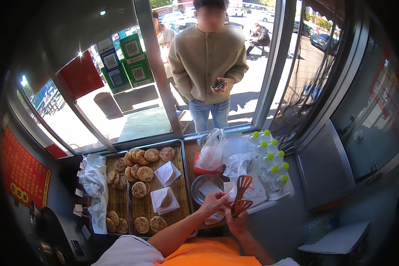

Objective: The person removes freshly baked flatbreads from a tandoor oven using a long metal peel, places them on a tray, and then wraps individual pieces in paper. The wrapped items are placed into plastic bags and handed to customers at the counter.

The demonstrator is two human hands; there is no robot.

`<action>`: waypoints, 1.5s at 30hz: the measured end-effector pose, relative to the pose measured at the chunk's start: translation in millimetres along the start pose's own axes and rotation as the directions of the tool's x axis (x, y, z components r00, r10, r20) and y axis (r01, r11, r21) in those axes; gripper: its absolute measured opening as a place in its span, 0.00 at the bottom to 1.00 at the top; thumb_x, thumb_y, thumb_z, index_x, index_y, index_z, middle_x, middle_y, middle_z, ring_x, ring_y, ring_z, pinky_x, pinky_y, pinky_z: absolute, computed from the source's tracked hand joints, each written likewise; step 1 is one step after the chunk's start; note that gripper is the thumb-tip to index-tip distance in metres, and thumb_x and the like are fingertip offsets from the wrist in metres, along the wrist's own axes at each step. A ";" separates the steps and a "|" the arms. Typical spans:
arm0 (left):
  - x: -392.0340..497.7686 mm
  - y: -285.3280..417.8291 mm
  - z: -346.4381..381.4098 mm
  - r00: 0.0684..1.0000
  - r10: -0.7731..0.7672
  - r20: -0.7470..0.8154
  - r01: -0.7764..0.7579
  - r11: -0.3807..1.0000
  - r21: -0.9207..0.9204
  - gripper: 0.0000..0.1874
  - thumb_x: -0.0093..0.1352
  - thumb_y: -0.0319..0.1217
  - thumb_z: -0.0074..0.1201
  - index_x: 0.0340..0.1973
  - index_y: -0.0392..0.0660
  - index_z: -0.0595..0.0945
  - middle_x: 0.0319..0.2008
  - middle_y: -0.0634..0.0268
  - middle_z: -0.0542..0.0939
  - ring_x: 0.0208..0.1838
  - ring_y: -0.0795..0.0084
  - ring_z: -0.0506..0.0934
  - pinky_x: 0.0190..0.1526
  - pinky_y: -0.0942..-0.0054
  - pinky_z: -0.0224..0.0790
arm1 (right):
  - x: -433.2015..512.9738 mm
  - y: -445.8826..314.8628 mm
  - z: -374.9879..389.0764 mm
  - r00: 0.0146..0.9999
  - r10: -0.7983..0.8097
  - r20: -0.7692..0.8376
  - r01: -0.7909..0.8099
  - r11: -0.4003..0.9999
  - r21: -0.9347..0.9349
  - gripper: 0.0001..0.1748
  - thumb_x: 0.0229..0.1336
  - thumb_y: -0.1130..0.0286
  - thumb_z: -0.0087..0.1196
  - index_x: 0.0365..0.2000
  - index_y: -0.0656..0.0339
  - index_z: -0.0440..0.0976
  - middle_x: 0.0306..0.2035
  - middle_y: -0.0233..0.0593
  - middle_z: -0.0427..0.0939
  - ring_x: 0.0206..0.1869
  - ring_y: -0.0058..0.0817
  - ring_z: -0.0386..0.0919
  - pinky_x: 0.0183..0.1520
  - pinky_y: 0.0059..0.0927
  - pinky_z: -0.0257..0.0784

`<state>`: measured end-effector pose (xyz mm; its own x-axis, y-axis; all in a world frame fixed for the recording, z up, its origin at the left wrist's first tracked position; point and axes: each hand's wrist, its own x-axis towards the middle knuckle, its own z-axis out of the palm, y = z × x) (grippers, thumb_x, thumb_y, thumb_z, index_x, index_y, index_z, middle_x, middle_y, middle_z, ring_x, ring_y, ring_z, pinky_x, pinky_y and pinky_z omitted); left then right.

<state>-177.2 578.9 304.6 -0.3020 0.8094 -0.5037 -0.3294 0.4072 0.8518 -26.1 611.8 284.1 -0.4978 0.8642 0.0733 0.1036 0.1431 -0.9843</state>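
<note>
My right hand [236,222] grips brown slotted serving tongs [242,199], their two slotted heads apart and pointing up and away from me. Close beside it, the fingers of my left hand [215,203] pinch a white paper sleeve [232,192]; the fingertips of both hands nearly meet there, and part of the paper is hidden. Just beyond my left hand is a round metal bowl [195,189] with a piece of white paper in it. A stack of printed paper sleeves [255,190] lies to the right of the tongs.
Left, metal trays [187,186] with slatted mats carry several round flatbreads [145,173], two in paper sleeves [167,173]. A white cloth [94,186] drapes the far-left edge. Plastic bags [212,149] and several green-capped bottles [269,169] stand right. Beyond the window opening, a person [206,63] holds a phone.
</note>
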 end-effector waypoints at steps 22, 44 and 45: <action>-55.3 -21.6 -80.2 0.906 0.412 0.099 -0.411 0.799 0.439 0.17 0.71 0.25 0.58 0.56 0.39 0.81 0.39 0.53 0.87 0.42 0.74 0.84 0.47 0.71 0.77 | 90.0 9.8 46.5 0.968 0.036 -0.248 -0.048 0.998 -0.045 0.10 0.51 0.76 0.63 0.31 0.63 0.71 0.26 0.33 0.78 0.27 0.18 0.75 0.31 0.24 0.73; -70.4 -41.2 -66.4 0.906 0.337 -0.256 -0.244 0.910 0.334 0.09 0.74 0.32 0.55 0.43 0.39 0.81 0.30 0.58 0.85 0.36 0.72 0.85 0.39 0.70 0.75 | 44.2 -31.8 59.5 0.990 0.087 0.112 -0.065 0.980 -0.185 0.22 0.55 0.68 0.69 0.47 0.64 0.74 0.38 0.36 0.80 0.41 0.25 0.79 0.46 0.32 0.76; -76.8 -41.9 -69.4 0.863 0.437 -0.254 -0.252 0.808 0.532 0.09 0.71 0.34 0.57 0.42 0.43 0.82 0.29 0.52 0.84 0.34 0.56 0.86 0.37 0.64 0.77 | 42.7 -32.8 63.2 0.991 0.041 0.126 -0.010 0.972 -0.235 0.22 0.53 0.68 0.69 0.45 0.64 0.74 0.37 0.38 0.79 0.40 0.28 0.79 0.45 0.34 0.76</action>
<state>-202.3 470.3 297.6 -0.6317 0.7688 -0.0992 0.2861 0.3502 0.8919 -105.2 613.6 309.4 -0.5974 0.8018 0.0124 0.3079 0.2437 -0.9197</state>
